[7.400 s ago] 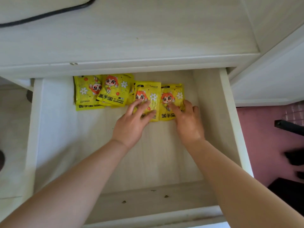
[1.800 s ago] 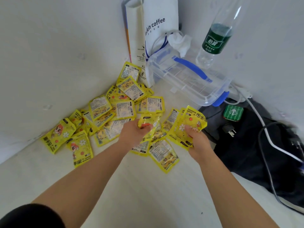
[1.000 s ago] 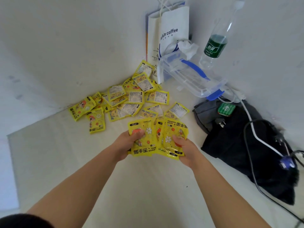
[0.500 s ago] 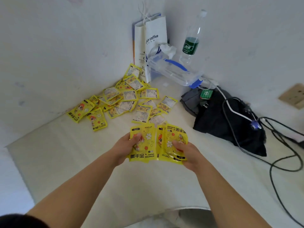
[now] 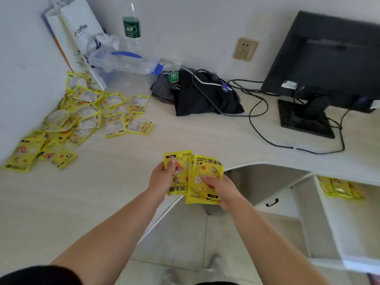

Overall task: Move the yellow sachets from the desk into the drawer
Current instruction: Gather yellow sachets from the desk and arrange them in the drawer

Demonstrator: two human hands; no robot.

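Both hands hold a small fan of yellow sachets (image 5: 186,171) over the desk's front edge. My left hand (image 5: 161,179) pinches the left sachets with its thumb on top. My right hand (image 5: 221,189) grips the right ones from below. A heap of several more yellow sachets (image 5: 82,118) lies in the desk's far left corner against the wall. The open drawer (image 5: 349,221) is at the lower right, with several yellow sachets (image 5: 340,189) lying at its back.
A white paper bag (image 5: 76,38), a clear plastic box (image 5: 123,62) and a water bottle (image 5: 131,27) stand at the back. A dark cloth bundle (image 5: 205,97) with cables lies mid-desk. A black monitor (image 5: 329,64) stands at the right.
Both hands lifted a bunch of sachets off the heap and carried them back and right to the desk's front edge. My view swung right, bringing the monitor and the open drawer into sight.
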